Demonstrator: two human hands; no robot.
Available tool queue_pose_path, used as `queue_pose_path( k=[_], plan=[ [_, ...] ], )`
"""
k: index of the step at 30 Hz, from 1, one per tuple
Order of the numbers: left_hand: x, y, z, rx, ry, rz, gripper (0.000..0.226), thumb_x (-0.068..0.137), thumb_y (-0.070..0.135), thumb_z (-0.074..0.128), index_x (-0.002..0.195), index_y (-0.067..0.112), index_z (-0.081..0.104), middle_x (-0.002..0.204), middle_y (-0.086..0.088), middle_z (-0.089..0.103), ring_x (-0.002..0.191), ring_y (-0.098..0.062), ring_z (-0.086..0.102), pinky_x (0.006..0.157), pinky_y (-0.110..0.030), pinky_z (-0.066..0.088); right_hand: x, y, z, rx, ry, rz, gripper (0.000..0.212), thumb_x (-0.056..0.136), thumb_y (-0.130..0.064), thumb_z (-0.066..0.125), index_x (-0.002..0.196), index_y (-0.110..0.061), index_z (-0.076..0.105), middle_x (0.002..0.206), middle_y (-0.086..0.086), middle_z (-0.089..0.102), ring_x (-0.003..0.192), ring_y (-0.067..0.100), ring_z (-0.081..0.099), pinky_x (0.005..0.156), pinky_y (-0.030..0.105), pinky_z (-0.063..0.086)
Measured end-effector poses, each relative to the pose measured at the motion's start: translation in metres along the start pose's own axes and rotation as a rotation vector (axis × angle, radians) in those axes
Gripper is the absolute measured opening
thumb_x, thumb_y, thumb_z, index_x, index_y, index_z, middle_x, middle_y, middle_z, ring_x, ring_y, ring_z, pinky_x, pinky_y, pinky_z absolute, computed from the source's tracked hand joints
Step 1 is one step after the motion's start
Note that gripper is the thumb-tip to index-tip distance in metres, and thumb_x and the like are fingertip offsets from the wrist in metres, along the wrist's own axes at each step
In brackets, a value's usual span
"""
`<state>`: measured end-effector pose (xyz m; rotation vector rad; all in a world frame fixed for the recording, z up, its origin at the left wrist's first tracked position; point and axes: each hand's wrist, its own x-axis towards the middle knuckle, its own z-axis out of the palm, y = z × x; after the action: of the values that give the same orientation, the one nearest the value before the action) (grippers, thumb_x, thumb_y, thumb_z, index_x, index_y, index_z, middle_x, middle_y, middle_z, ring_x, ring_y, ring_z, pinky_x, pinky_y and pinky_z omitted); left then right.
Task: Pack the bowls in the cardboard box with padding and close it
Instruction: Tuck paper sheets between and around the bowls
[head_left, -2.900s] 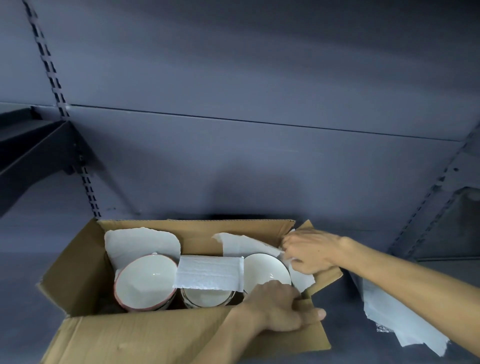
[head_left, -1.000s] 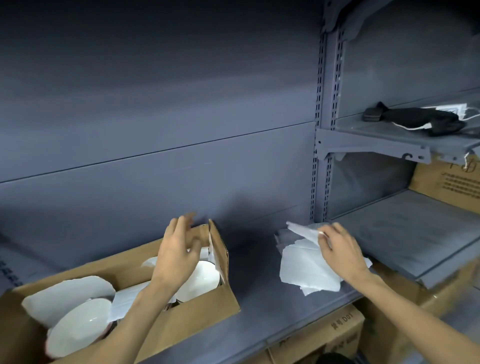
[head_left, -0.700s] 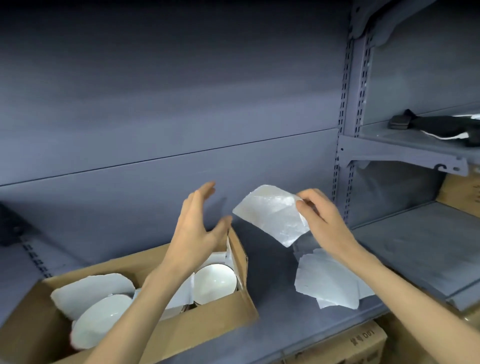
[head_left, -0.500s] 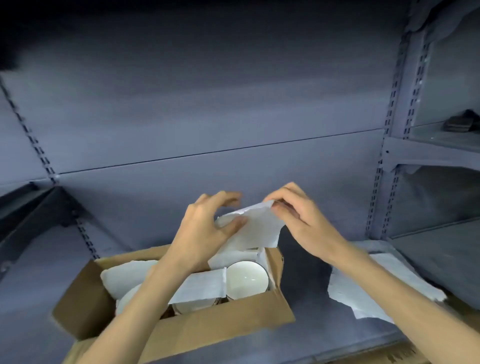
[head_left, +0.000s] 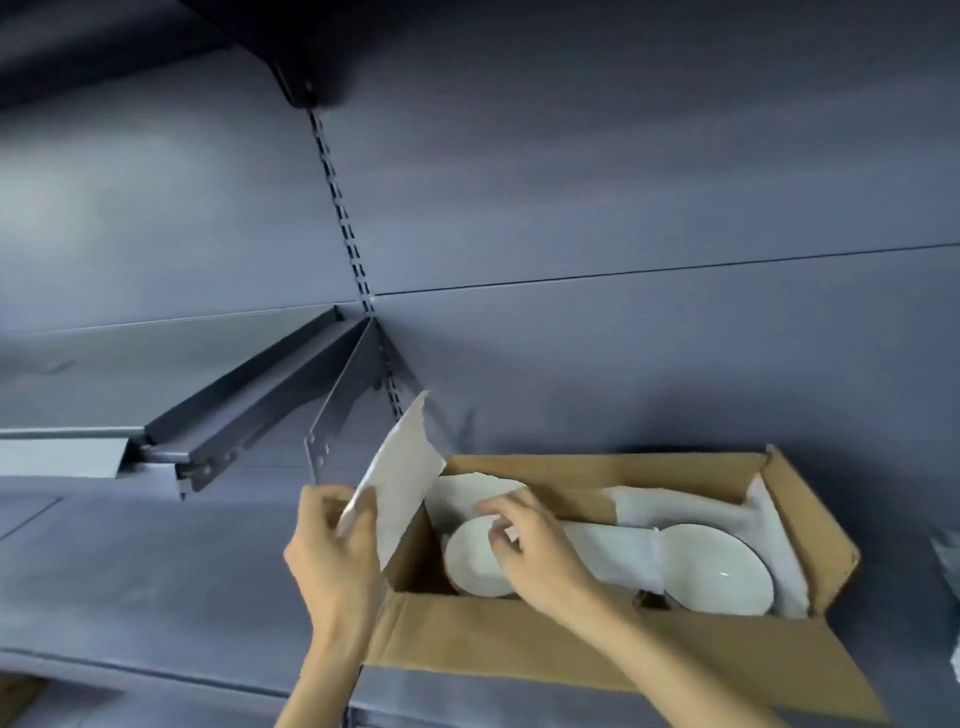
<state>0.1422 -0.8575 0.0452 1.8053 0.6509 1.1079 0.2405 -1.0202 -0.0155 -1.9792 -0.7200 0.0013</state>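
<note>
Pinched between my left hand's (head_left: 332, 556) thumb and fingers was a foam sheet (head_left: 397, 493), held at its lower end just outside the left end of the box (head_left: 597, 649). My right hand (head_left: 535, 551) reached over the near wall into the box, fingers curled at the rim of the left bowl (head_left: 475, 564); whether they actually gripped the rim I could not tell.

Near wall and front flap of the box lay under my right forearm, the flap folded outward and down toward me. The right end flap stood up and leaned outward; the far wall stood just in front of the shelf's back panel (head_left: 623, 364). To the left of the box the shelf (head_left: 130, 582) lay bare as far as a bracket (head_left: 348, 415) rising beside the sheet.

My sheet stood nearly upright, its long axis tilted so the torn top corner leaned right and away, above the box's left corner. The box ran left to right along the shelf. Inside, the left bowl tipped on edge, mouth toward me, and the right bowl (head_left: 719, 569) sat mouth up near the right end, with more foam (head_left: 613, 551) wedged between them and behind them.
</note>
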Motion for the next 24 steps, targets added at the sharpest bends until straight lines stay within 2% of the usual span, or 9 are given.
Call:
queue_pose_path(
  k=[2, 4, 7, 11, 15, 18, 20, 22, 24],
  plan=[
    [-0.006, -0.013, 0.004, 0.057, 0.051, -0.049, 0.021, 0.094, 0.022, 0.065, 0.081, 0.020, 0.050, 0.073, 0.005, 0.061, 0.068, -0.008, 0.056, 0.065, -0.029, 0.045, 0.010, 0.001, 0.027, -0.024, -0.074, 0.073, 0.041, 0.101, -0.011, 0.045, 0.136, -0.023, 0.062, 0.137, -0.009, 0.057, 0.128, 0.012, 0.052, 0.112, 0.029, 0.040],
    [-0.012, -0.022, 0.009, 0.175, 0.091, -0.048, 0.024, 0.094, 0.029, 0.062, 0.081, 0.021, 0.045, 0.073, 0.009, 0.060, 0.069, -0.020, 0.056, 0.065, -0.040, 0.044, 0.019, 0.000, 0.043, 0.015, -0.146, 0.145, 0.048, 0.102, -0.010, 0.043, 0.148, -0.022, 0.051, 0.143, -0.006, 0.056, 0.132, 0.012, 0.050, 0.112, 0.024, 0.038],
    [-0.018, -0.027, 0.015, 0.337, 0.081, 0.018, 0.030, 0.093, 0.040, 0.054, 0.075, 0.023, 0.038, 0.068, 0.008, 0.054, 0.064, -0.021, 0.051, 0.058, -0.035, 0.033, 0.034, -0.001, 0.054, 0.039, -0.171, 0.202, 0.057, 0.102, -0.011, 0.043, 0.156, -0.025, 0.036, 0.143, -0.003, 0.053, 0.128, 0.014, 0.052, 0.111, 0.031, 0.042],
    [-0.018, -0.035, 0.025, 0.423, 0.043, 0.100, 0.038, 0.094, 0.039, 0.053, 0.068, 0.023, 0.030, 0.053, 0.003, 0.041, 0.049, -0.020, 0.039, 0.048, -0.031, 0.030, 0.044, 0.003, 0.049, -0.006, -0.122, 0.176, 0.063, 0.099, -0.005, 0.044, 0.159, -0.015, 0.027, 0.164, -0.001, 0.022, 0.151, 0.016, 0.024, 0.123, 0.029, 0.022],
    [-0.013, -0.042, 0.030, 0.441, 0.030, 0.152, 0.035, 0.092, 0.039, 0.053, 0.069, 0.021, 0.034, 0.054, 0.003, 0.041, 0.047, -0.023, 0.037, 0.048, -0.031, 0.032, 0.041, 0.011, 0.048, -0.037, -0.103, 0.154, 0.065, 0.101, -0.009, 0.044, 0.161, -0.014, 0.019, 0.169, -0.001, 0.013, 0.156, 0.013, 0.010, 0.125, 0.025, 0.011],
    [-0.009, -0.050, 0.030, 0.531, 0.028, 0.139, 0.034, 0.087, 0.013, 0.068, 0.070, 0.016, 0.039, 0.056, 0.001, 0.046, 0.047, -0.030, 0.044, 0.048, -0.029, 0.033, 0.039, 0.010, 0.049, -0.029, -0.127, 0.129, 0.066, 0.102, -0.010, 0.043, 0.162, -0.015, 0.015, 0.171, -0.004, 0.006, 0.157, 0.013, 0.006, 0.127, 0.029, 0.013],
    [-0.009, -0.051, 0.029, 0.571, 0.025, 0.114, 0.038, 0.085, 0.007, 0.071, 0.070, 0.015, 0.037, 0.057, -0.001, 0.045, 0.046, -0.034, 0.042, 0.047, -0.030, 0.034, 0.038, 0.009, 0.050, -0.043, -0.138, 0.107, 0.067, 0.103, -0.012, 0.043, 0.162, -0.016, 0.013, 0.170, -0.005, 0.002, 0.157, 0.015, 0.005, 0.127, 0.031, 0.015],
    [-0.010, -0.054, 0.030, 0.627, 0.008, 0.163, 0.044, 0.081, -0.001, 0.074, 0.070, 0.017, 0.035, 0.060, -0.002, 0.045, 0.043, -0.034, 0.038, 0.045, -0.029, 0.035, 0.036, 0.009, 0.051, -0.087, -0.135, 0.062, 0.065, 0.102, -0.012, 0.045, 0.160, -0.019, 0.017, 0.168, -0.006, 0.004, 0.154, 0.022, 0.018, 0.122, 0.032, 0.028],
    [-0.011, -0.059, 0.030, 0.681, -0.010, 0.233, 0.044, 0.077, -0.007, 0.076, 0.071, 0.016, 0.039, 0.064, -0.001, 0.047, 0.039, -0.031, 0.038, 0.042, -0.028, 0.037, 0.035, 0.011, 0.054, -0.134, -0.118, 0.025, 0.064, 0.098, -0.011, 0.047, 0.156, -0.022, 0.022, 0.163, -0.005, 0.012, 0.141, 0.029, 0.038, 0.108, 0.036, 0.045]
  ],
)
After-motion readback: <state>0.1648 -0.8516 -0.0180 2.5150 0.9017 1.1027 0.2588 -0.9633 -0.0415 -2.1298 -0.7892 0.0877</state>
